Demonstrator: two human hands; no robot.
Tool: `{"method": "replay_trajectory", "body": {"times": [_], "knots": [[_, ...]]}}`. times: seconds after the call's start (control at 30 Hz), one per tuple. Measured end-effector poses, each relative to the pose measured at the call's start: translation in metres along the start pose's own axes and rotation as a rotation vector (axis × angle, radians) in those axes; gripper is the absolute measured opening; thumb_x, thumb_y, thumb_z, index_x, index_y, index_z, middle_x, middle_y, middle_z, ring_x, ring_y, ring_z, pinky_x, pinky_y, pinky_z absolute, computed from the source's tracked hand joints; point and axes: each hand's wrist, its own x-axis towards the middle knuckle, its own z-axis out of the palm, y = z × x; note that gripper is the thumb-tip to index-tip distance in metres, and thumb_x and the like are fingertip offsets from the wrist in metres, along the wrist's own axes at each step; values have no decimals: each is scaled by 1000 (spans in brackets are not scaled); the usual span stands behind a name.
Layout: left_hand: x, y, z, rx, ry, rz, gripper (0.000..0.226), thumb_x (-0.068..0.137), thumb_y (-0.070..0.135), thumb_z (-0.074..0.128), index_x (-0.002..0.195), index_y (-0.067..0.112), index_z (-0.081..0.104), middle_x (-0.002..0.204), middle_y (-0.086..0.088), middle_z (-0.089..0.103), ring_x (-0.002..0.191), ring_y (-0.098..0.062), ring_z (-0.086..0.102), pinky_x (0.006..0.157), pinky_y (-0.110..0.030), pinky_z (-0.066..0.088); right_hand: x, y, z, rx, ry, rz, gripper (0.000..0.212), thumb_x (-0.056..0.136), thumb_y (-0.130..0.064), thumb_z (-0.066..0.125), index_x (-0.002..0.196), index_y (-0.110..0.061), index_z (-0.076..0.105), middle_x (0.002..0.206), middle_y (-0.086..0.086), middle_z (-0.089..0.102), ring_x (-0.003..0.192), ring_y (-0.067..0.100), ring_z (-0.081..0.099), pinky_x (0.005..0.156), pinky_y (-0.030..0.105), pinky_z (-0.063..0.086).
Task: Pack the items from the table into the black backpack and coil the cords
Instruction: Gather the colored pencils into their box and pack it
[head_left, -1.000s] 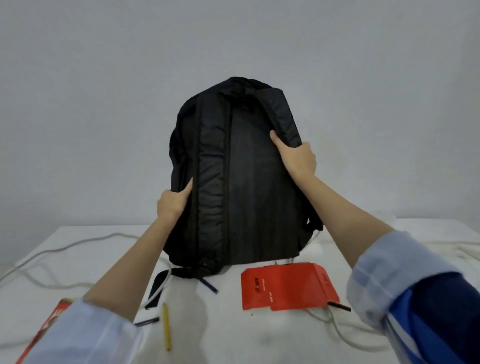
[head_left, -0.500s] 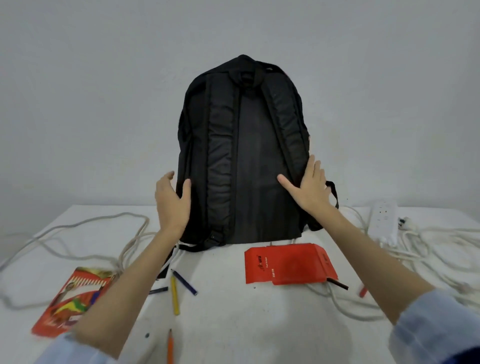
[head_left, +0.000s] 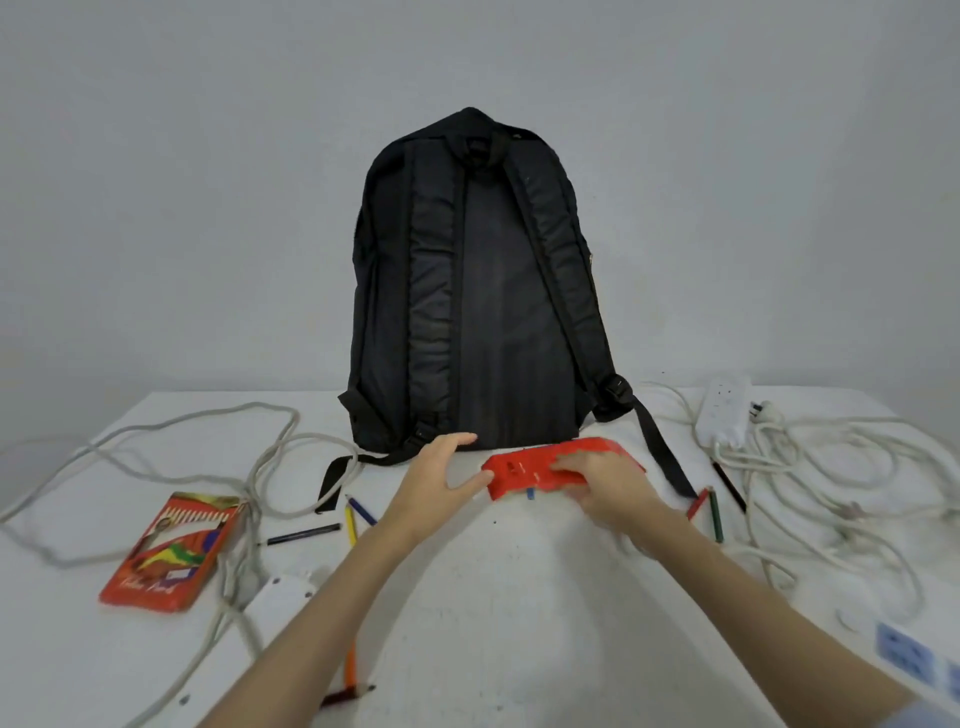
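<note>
Before the upright black backpack (head_left: 483, 291) | right hand (head_left: 608, 486) gripped red pencil box (head_left: 545, 470); left hand (head_left: 441, 475) spread beside it | risk: open box could spill pencils if tilted.

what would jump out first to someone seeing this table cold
The black backpack stands upright at the back middle of the table, straps facing the camera. Just in front of it, the right hand grips a red box while the left hand reaches open toward its end. White cords sprawl loose on both sides, with a red pencil pack lying flat at left.
</note>
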Motion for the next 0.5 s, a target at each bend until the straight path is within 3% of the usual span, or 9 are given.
{"method": "replay_trajectory", "body": {"times": [0.1, 0.17, 0.27, 0.33, 0.43, 0.5], "knots": [[-13, 8, -4, -158, 97, -85, 57, 85, 36, 65, 136, 22, 44, 134, 11, 44, 124, -4, 39, 101, -18, 29, -9, -8, -17, 162, 360, 1, 29, 97, -20, 46, 120, -20, 63, 114, -4, 67, 104, 17, 61, 80, 15, 36], [-19, 15, -5, -281, 137, -142, 60, 85, 38, 64, 138, 22, 42, 136, 13, 43, 125, -3, 39, 105, -22, 30, -14, -17, -30, 313, 445, -37, 27, 96, -16, 47, 116, -19, 65, 108, -7, 69, 98, 13, 62, 75, 12, 36], [-29, 30, -6, -508, 165, -216, 51, 89, 33, 59, 135, 21, 43, 136, 7, 48, 125, -6, 44, 107, -28, 35, -23, -29, -41, 490, 279, -163, 25, 95, -15, 50, 113, -21, 68, 108, -13, 68, 102, 5, 60, 90, 20, 43], [-35, 36, -8, -644, 118, -226, 42, 90, 28, 59, 130, 22, 48, 127, 4, 56, 117, -7, 52, 102, -27, 40, -29, -33, -38, 413, 173, -188, 26, 96, -19, 50, 116, -24, 66, 115, -13, 66, 110, 6, 58, 99, 26, 41], [-47, 35, -6, -616, 3, -206, 35, 85, 22, 69, 116, 35, 57, 103, -4, 61, 97, -15, 60, 84, -32, 48, -32, -33, -28, 258, 192, -163, 28, 94, -25, 52, 119, -29, 64, 120, -11, 64, 115, 12, 55, 103, 37, 35], [-55, 34, 3, -593, 49, -212, 40, 87, 7, 64, 116, 34, 56, 102, -6, 61, 89, -18, 58, 75, -30, 48, -36, -34, -20, 143, 260, -140, 31, 90, -22, 58, 120, -27, 63, 118, -4, 62, 113, 18, 54, 104, 41, 31]]}}
